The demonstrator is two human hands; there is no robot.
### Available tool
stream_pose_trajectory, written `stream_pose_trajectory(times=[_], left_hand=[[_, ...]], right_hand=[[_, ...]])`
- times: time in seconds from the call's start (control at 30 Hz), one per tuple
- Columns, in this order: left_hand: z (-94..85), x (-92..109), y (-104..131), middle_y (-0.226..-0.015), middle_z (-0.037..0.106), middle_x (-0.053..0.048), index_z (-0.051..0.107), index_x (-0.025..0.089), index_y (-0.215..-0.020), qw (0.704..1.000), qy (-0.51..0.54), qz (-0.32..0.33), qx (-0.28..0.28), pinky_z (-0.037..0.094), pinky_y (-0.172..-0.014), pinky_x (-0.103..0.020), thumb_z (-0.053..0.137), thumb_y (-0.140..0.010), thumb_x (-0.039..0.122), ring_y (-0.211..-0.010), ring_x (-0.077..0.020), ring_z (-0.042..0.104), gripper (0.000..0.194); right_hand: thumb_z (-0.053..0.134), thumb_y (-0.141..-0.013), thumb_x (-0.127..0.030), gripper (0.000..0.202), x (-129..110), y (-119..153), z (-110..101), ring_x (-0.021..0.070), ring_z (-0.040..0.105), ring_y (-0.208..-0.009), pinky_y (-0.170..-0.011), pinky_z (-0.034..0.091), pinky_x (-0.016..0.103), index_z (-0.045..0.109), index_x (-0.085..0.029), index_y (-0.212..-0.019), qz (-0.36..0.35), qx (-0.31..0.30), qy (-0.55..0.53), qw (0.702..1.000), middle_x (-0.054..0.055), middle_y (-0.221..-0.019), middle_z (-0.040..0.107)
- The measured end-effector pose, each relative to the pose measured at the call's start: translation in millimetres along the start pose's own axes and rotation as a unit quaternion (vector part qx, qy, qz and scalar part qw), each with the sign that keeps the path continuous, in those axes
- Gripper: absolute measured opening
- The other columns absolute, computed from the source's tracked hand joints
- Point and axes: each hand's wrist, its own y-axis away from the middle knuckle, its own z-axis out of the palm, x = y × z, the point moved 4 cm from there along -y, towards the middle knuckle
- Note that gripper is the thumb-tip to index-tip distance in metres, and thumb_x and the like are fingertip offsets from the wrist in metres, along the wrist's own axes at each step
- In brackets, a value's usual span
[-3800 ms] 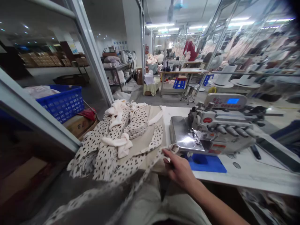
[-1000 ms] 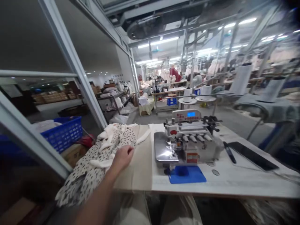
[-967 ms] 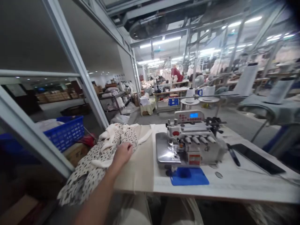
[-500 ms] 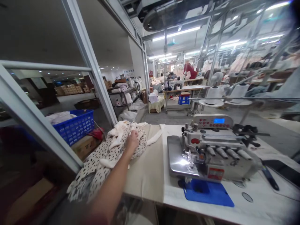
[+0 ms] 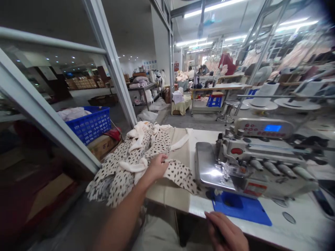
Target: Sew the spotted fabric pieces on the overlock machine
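Note:
A pile of cream fabric with black spots (image 5: pixel 115 174) and plush white trim hangs over the table's left end. My left hand (image 5: pixel 157 168) is closed on a spotted fabric piece (image 5: pixel 180 174) that stretches right across the table to the sewing machine's metal plate (image 5: pixel 209 165). At the table's front edge, below the blue mat, my right hand (image 5: pixel 227 232) has its fingers curled together. Something dark and narrow shows between them, too blurred to name. The overlock sewing machine (image 5: pixel 253 157) stands to the right with its display lit.
A blue plastic basket (image 5: pixel 91 122) with white cloth sits left, beyond a metal frame post (image 5: pixel 117 69). Cones of white thread (image 5: pixel 265 93) stand behind the machine. A blue mat (image 5: pixel 243 211) lies below it. Other sewing tables (image 5: pixel 220 87) fill the background.
My left hand has moved toward me and slightly right, drawing a spotted piece out of the pile toward the machine. My right hand has come into view at the bottom.

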Motion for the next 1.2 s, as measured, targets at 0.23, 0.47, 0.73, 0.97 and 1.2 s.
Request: stream_pose_trajectory(times=[0.23, 0.47, 0.73, 0.97, 1.2], left_hand=[[-33.7, -13, 58, -0.113, 0.068, -0.011, 0.066, 0.020, -0.109, 0.977, -0.205, 0.061, 0.023, 0.044, -0.099, -0.036, 0.053, -0.089, 0.013, -0.109, -0.0233, 0.061, 0.025], [-163.4, -38, 29, -0.104, 0.070, -0.011, 0.068, 0.017, -0.095, 0.947, -0.297, -0.022, 0.120, 0.044, -0.093, -0.034, 0.050, -0.095, 0.024, -0.102, -0.0229, 0.063, 0.020], [-208.0, -93, -10, -0.067, 0.058, 0.004, 0.059, 0.014, -0.072, 0.960, -0.229, -0.130, 0.099, 0.049, -0.067, -0.028, 0.069, -0.088, 0.035, -0.061, -0.0112, 0.055, 0.028], [-247.8, -50, -15, -0.051, 0.045, 0.008, 0.054, 0.018, -0.070, 0.966, 0.010, -0.069, 0.248, 0.033, -0.049, -0.020, 0.067, -0.070, 0.028, -0.049, -0.0095, 0.045, 0.017], [-176.4, 42, -4, -0.096, 0.068, -0.004, 0.062, 0.016, -0.112, 0.955, 0.247, 0.062, 0.152, 0.051, -0.067, -0.023, 0.070, -0.056, 0.020, -0.079, -0.0145, 0.064, 0.057]], right_hand=[[0.050, -0.080, -0.014, 0.044, -3, -66, 61, 0.0210, 0.075, -0.082, -0.053, 0.059, 0.025, 0.063, -0.023, -0.121, -0.038, -0.152, 0.154, 0.976, 0.011, -0.124, 0.068], [0.045, -0.097, -0.051, 0.035, 7, -73, 87, 0.0159, 0.067, -0.051, -0.032, 0.038, 0.022, 0.067, -0.024, -0.092, -0.041, -0.187, 0.230, 0.954, 0.006, -0.103, 0.070], [0.037, -0.101, -0.054, 0.042, 19, -62, 79, 0.0188, 0.075, -0.075, -0.053, 0.058, 0.024, 0.066, -0.023, -0.102, -0.021, -0.120, 0.170, 0.978, 0.008, -0.110, 0.072], [0.045, -0.100, -0.047, 0.038, 10, -61, 88, 0.0198, 0.076, -0.075, -0.046, 0.055, 0.025, 0.063, -0.025, -0.125, -0.084, -0.138, 0.218, 0.963, 0.009, -0.126, 0.068], [0.045, -0.099, -0.052, 0.038, 3, -63, 82, 0.0153, 0.066, -0.055, -0.044, 0.041, 0.023, 0.065, -0.023, -0.086, -0.055, -0.148, 0.244, 0.957, 0.004, -0.090, 0.068]])
